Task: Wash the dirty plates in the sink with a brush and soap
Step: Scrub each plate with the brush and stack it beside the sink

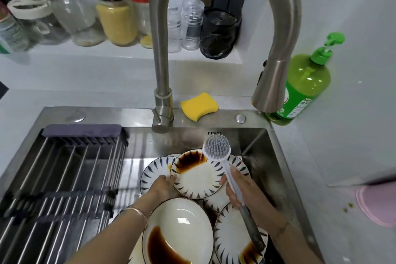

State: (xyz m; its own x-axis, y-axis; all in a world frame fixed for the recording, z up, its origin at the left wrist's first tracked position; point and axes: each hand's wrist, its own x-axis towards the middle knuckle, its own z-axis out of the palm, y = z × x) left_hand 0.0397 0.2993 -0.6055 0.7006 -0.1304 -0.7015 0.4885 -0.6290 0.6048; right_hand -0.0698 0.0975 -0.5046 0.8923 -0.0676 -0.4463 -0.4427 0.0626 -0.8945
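A steel sink seen from above, with a person's two bare forearms reaching into it. In the right half of the sink lies a pile of dirty plates, several with a dark blue dash pattern round the rim.

The left hand pinches the left rim of a small patterned plate, which is tilted up above the pile near the middle of the sink, with brown sauce smeared along its far edge. The right hand has its fingers wrapped round the handle of a white dish brush. The brush is held just right of that plate, with the grey bristles turned upward, clear of the plate.

At the sink's near edge sit a large plain cream plate with a pool of brown sauce and, to its right, a patterned plate with a brown stain.

A metal drying rack covers the sink's left half. A curved steel tap rises from the sink's back rim, and a yellow sponge lies on that rim beside it. A green soap bottle with a pump stands on the counter past the sink's far right corner. Jars line a shelf behind the sink.
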